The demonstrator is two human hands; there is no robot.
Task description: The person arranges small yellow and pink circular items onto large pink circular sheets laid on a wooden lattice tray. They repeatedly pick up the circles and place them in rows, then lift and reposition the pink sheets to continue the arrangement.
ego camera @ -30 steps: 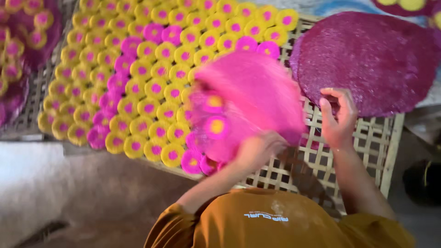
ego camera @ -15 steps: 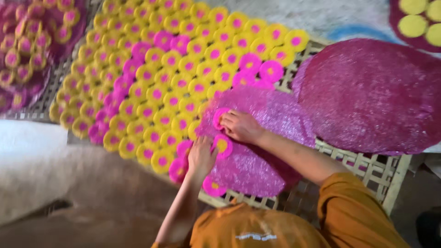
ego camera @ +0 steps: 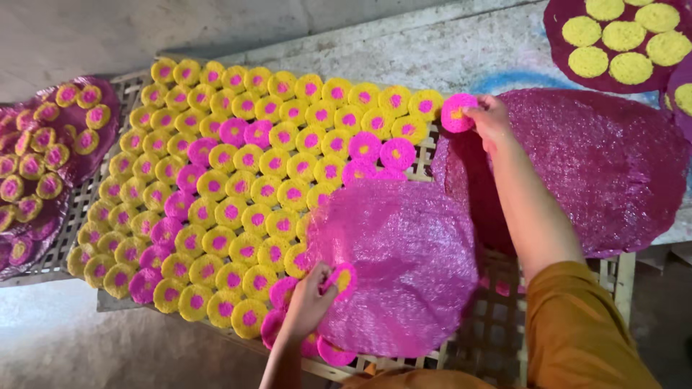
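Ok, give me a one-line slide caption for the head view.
Right hand sets a pink disc at the rack's far edge; left hand holds another disc on a pink sheet.

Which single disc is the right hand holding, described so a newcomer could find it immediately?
Start at the woven bamboo rack covered in rows of round yellow discs with pink centres. Follow the top row to its right end, where the right hand pinches one disc. Unlike its yellow neighbours, it is pink with a yellow centre.

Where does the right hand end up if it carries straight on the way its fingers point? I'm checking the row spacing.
The right hand would probably first meet the yellow disc ending the top row; depth unclear.
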